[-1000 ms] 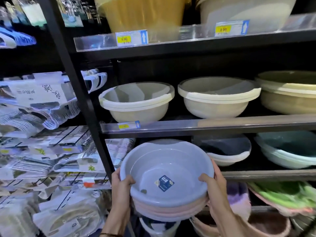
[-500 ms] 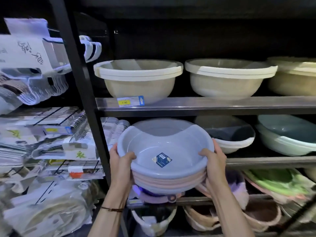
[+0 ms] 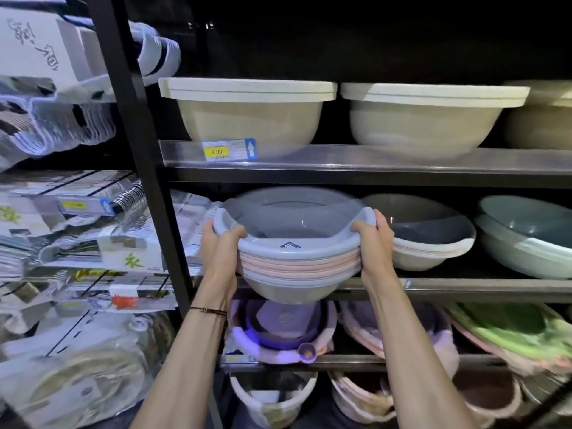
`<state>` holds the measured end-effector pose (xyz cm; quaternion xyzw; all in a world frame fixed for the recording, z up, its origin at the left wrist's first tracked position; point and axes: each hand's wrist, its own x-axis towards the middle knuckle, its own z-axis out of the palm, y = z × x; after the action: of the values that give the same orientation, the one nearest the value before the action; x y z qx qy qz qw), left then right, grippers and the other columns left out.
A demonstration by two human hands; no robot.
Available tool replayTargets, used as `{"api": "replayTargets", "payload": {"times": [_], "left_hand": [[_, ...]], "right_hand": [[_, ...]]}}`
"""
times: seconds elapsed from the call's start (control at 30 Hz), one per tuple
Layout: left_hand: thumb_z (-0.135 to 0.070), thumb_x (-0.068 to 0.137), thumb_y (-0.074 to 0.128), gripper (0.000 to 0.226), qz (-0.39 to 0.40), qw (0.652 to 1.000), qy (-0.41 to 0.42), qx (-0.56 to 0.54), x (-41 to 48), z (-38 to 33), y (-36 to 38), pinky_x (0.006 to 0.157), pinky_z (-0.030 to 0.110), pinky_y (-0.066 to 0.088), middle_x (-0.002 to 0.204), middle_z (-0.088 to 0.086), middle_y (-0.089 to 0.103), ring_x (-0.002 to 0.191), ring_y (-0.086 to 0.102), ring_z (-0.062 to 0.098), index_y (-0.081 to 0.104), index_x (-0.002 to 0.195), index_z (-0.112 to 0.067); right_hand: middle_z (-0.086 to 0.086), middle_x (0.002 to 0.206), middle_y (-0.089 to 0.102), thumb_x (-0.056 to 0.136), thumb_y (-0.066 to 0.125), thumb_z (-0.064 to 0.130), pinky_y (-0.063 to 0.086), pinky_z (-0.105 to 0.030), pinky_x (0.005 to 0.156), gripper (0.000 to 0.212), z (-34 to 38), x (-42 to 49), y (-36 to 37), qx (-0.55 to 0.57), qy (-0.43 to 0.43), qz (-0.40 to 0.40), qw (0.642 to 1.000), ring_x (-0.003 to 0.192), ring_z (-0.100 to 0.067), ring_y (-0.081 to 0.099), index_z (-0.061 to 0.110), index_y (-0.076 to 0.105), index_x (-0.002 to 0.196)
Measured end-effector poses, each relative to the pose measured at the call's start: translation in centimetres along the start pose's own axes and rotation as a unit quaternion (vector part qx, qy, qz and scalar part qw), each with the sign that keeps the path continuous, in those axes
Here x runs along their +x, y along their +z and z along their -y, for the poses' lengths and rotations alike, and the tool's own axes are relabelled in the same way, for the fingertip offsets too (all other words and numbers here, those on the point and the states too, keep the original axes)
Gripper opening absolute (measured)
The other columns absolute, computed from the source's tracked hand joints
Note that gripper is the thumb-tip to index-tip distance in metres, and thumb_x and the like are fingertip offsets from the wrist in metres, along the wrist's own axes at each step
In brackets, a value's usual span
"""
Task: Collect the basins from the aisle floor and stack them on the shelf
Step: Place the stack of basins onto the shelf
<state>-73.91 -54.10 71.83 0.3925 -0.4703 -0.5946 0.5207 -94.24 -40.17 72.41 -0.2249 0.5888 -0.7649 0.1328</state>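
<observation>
— Where are your hands right now?

— Both are wrapped around a stack of basins (image 3: 295,258). My left hand (image 3: 221,246) is closed over the rim on the left side, thumb hooked inside the top basin, and my right hand (image 3: 373,243) does the same on the right, fingers spread down the layered edges. Neither hand has anything else in it.

— And where is the stack?

— In the air at the front of the middle shelf (image 3: 464,287), on its left end next to the black upright post (image 3: 145,168). The bottom of the stack hangs just in front of the shelf's lip and a little below it, so I'd say it is not resting on anything yet.

— So how far along are you?

— Judging from this, the collecting is done for this bundle, and what's left is lifting it over the lip, sliding it in and letting go. I can't see the aisle floor, so I can't tell whether more basins wait there.

— What does the stack look like?

— The top basin is pale blue-grey with a dark label (image 3: 289,244) inside near the front wall. Below it show several pink rims packed tight, then more blue-grey ones at the bottom. It sits fairly level between my hands.

— Is there room on the shelf?

— There seems to be a gap on the left. Just to the right sits a dark grey basin stack (image 3: 424,233), close to my right hand, and beyond it a teal one (image 3: 526,236). Beige basins (image 3: 250,116) fill the shelf above.
</observation>
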Motion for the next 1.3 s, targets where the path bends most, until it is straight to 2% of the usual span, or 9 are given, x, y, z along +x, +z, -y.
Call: {"api": "replayTargets", "payload": {"times": [0.2,0.37,0.47,0.53,0.6,0.7,0.93,1.03,1.3], "left_hand": [[-0.024,0.059,0.070,0.031,0.026,0.999,0.036,0.002,3.7,0.7,1.5,0.055,0.032,0.036,0.073,-0.003,0.047,0.063,0.044,0.018,0.044,0.076,-0.023],[-0.021,0.065,0.072,0.038,0.019,1.000,0.018,-0.002,6.9,1.7,2.6,0.061,0.030,0.045,0.087,-0.002,0.056,0.076,0.053,0.019,0.054,0.098,-0.015],[-0.019,0.066,0.069,0.033,-0.001,1.000,0.019,-0.010,8.4,2.6,3.2,0.049,0.021,0.046,0.081,-0.004,0.056,0.073,0.057,0.017,0.057,0.096,-0.014],[-0.020,0.064,0.065,0.049,-0.010,0.999,0.031,-0.016,9.3,3.1,3.7,0.046,0.018,0.045,0.080,-0.004,0.056,0.066,0.059,0.011,0.060,0.110,-0.001],[-0.022,0.065,0.064,0.062,-0.013,0.999,0.034,-0.030,10.3,3.5,4.2,0.048,0.017,0.047,0.081,-0.002,0.062,0.062,0.062,0.007,0.061,0.121,0.004],[-0.014,0.074,0.068,0.054,-0.016,0.998,0.019,-0.065,11.7,4.6,4.7,0.051,0.019,0.051,0.093,0.006,0.070,0.067,0.065,0.011,0.060,0.126,0.000],[0.003,0.089,0.060,0.045,-0.024,0.993,0.000,-0.113,13.6,7.7,4.8,0.056,0.022,0.055,0.100,0.009,0.070,0.073,0.066,0.015,0.060,0.128,-0.019],[0.002,0.091,0.059,0.044,-0.030,0.992,-0.002,-0.122,13.9,9.0,5.1,0.078,0.033,0.059,0.114,0.012,0.070,0.092,0.067,0.024,0.058,0.124,-0.026],[-0.004,0.101,0.054,0.045,-0.041,0.999,-0.005,0.006,15.6,8.0,6.6,0.090,0.029,0.045,0.124,0.011,0.064,0.105,0.059,0.023,0.053,0.145,-0.010]], "right_hand": [[0.001,0.099,0.047,0.064,0.067,0.033,0.037,-0.035,0.071,0.034,-1.9,3.1,1.4,-0.025,0.049,0.006,0.998,0.084,-0.018,0.043,0.021,0.041,0.083],[0.001,0.099,0.048,0.065,0.071,0.041,0.040,-0.032,0.063,0.040,-3.4,6.0,2.8,-0.027,0.087,0.009,0.996,0.080,-0.013,0.051,0.019,0.046,0.087],[-0.004,0.103,0.051,0.068,0.071,0.040,0.045,-0.033,0.068,0.040,-5.2,7.3,3.4,-0.015,0.120,0.008,0.993,0.086,-0.019,0.057,0.018,0.045,0.090],[-0.002,0.100,0.055,0.064,0.068,0.038,0.045,-0.030,0.064,0.045,-6.2,8.0,3.8,0.003,0.117,-0.010,0.993,0.087,-0.020,0.059,0.013,0.051,0.097],[-0.001,0.106,0.063,0.062,0.065,0.035,0.049,-0.028,0.069,0.065,-7.0,8.8,4.4,0.007,0.096,-0.027,0.995,0.095,-0.022,0.062,0.012,0.060,0.122],[-0.006,0.134,0.062,0.065,0.067,0.029,0.054,-0.036,0.094,0.090,-8.3,9.7,5.1,0.016,0.093,-0.033,0.995,0.113,-0.026,0.063,0.020,0.048,0.152],[-0.012,0.156,0.045,0.090,0.070,0.011,0.046,-0.032,0.098,0.077,-10.9,12.0,6.2,-0.002,0.073,-0.059,0.996,0.125,-0.027,0.055,0.024,0.038,0.159],[-0.014,0.163,0.031,0.094,0.068,0.020,0.040,-0.036,0.110,0.075,-12.1,12.5,6.2,-0.043,0.081,-0.063,0.994,0.140,-0.034,0.045,0.029,0.035,0.161],[-0.015,0.166,0.034,0.098,0.062,0.021,0.030,-0.043,0.122,0.074,-11.5,14.6,6.7,-0.144,0.100,-0.047,0.983,0.150,-0.037,0.034,0.019,0.028,0.163]]}}
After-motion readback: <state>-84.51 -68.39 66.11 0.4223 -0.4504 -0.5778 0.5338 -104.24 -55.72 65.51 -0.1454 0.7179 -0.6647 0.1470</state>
